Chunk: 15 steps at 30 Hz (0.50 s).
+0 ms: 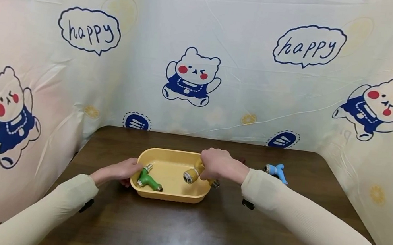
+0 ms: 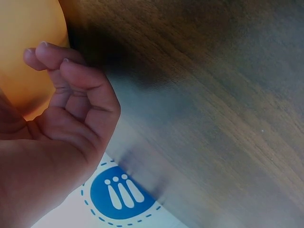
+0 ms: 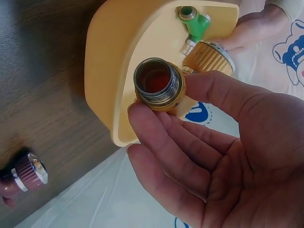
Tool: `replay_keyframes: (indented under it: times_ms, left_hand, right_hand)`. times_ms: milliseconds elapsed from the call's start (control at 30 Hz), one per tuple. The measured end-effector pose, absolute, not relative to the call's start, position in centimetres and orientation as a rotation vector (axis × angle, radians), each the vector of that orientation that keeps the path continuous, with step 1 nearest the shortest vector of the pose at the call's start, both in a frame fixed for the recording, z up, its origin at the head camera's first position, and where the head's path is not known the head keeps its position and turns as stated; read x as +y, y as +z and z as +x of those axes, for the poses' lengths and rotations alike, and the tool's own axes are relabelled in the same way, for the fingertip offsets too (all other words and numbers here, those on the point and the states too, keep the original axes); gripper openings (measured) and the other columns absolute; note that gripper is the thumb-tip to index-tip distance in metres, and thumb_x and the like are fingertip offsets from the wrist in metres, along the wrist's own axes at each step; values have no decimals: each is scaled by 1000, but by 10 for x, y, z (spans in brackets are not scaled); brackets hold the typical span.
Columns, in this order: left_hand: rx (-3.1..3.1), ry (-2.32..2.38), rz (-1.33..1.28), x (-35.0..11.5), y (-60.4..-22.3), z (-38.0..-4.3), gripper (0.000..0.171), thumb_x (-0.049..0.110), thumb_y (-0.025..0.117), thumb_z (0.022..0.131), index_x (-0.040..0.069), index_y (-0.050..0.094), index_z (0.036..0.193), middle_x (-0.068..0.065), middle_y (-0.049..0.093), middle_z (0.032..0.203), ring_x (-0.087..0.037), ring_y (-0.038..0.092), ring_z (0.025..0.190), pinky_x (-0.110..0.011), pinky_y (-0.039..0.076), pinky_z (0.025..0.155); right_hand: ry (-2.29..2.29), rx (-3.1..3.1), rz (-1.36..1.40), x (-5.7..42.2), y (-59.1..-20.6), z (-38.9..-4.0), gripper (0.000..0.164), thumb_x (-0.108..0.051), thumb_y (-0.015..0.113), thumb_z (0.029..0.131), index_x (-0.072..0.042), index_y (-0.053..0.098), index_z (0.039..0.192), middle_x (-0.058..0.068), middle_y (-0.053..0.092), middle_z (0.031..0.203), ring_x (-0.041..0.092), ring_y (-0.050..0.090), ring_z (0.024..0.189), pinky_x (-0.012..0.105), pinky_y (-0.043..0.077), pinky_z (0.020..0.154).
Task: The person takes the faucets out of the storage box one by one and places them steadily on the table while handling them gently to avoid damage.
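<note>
A yellow Y-shaped pipe fitting (image 1: pixel 191 175) with metal threaded ends is held over the right end of the pale yellow tray (image 1: pixel 170 196). My right hand (image 1: pixel 219 164) grips it between thumb and fingers; in the right wrist view its open threaded end (image 3: pixel 159 83) faces the camera. At the tray's left end my left hand (image 1: pixel 124 170) holds the rim, its fingers curled on the outer side. Inside the tray, at the left, lies a green Y-shaped pipe fitting (image 1: pixel 147 180). The left wrist view shows only part of the tray's wall (image 2: pixel 33 38).
A blue pipe fitting (image 1: pixel 277 171) lies on the brown wooden table (image 1: pixel 185 233) to the right of the tray. Near it is a dark red fitting (image 3: pixel 31 173), mostly hidden behind my right hand in the head view. Printed cloth (image 1: pixel 241 103) surrounds the table's back and sides.
</note>
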<state>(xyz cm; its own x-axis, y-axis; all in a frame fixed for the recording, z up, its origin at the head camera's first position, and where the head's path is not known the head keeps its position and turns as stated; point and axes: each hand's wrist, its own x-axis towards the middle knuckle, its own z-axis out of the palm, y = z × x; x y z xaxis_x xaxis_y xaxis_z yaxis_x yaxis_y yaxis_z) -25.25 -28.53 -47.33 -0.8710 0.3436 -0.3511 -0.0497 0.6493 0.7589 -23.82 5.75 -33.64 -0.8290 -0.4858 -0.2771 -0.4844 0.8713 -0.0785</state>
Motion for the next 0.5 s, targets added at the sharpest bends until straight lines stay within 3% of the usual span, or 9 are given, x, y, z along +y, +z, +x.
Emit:
replay_keyframes:
  times_ms: [100,267,500]
  left_hand:
    - [2458,1077,227,-266,-441,-230,28,12,37,106,-8,53,117,-5,62,60,-15,55,45,-26,46,42]
    - [2454,1073,216,-265,-439,-229,29,12,37,107,-9,52,121,-5,63,61,-15,56,46,-26,46,43]
    - [2459,1061,205,-264,-436,-227,30,11,36,107,-10,51,122,-5,63,62,-15,56,46,-27,48,43]
  right_hand:
    - [-15,2754,-727,61,-337,-238,21,-24,82,88,-12,65,84,1,57,69,16,53,59,30,43,52]
    - [-24,2761,-723,67,-337,-238,22,-22,82,87,-12,63,82,1,55,68,16,50,57,31,41,51]
    - [-40,2769,-728,73,-336,-236,22,-23,82,88,-12,64,84,1,61,69,16,57,58,31,44,51]
